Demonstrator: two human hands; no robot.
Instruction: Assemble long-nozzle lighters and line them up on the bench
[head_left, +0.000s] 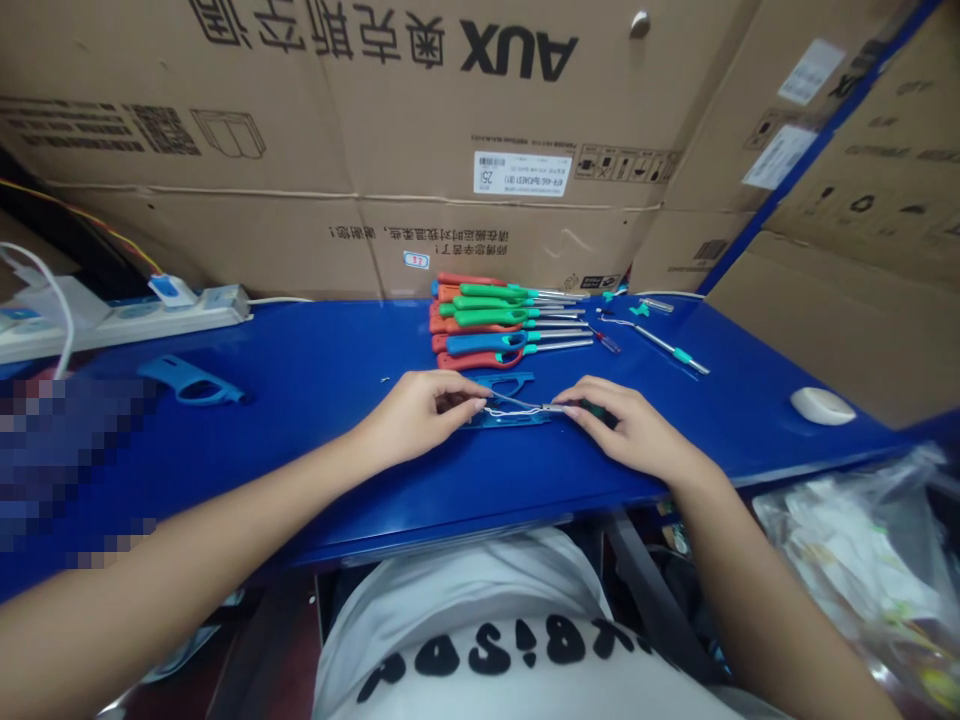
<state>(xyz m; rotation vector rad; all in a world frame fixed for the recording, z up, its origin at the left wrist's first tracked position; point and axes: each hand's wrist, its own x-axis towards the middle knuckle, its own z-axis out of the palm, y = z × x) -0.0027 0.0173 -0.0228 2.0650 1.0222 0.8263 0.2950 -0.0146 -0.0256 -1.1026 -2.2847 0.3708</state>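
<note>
My left hand [424, 415] pinches one end of thin wires [517, 409], one dark and one white, stretched between the hands. On the other side, my right hand [637, 425] has thumb and finger closed on a thin metal tube [553, 408] that the wires run into; a dark green part shows behind these fingers. Below the wires lie two blue lighter handle shells: the far half [510, 381] and the near half [510, 422], partly covered by the left fingers. Behind them several long-nosed lighters [487, 320] in red, green and blue are piled, metal nozzles pointing right.
A metal tube [660, 345] with a teal collar and wire lies right, near a small screwdriver [606, 342]. A blue lighter handle [193, 382] and a power strip [217, 305] are left. A white rounded object [823, 406] lies right. Cardboard [420, 130] walls the blue table's back.
</note>
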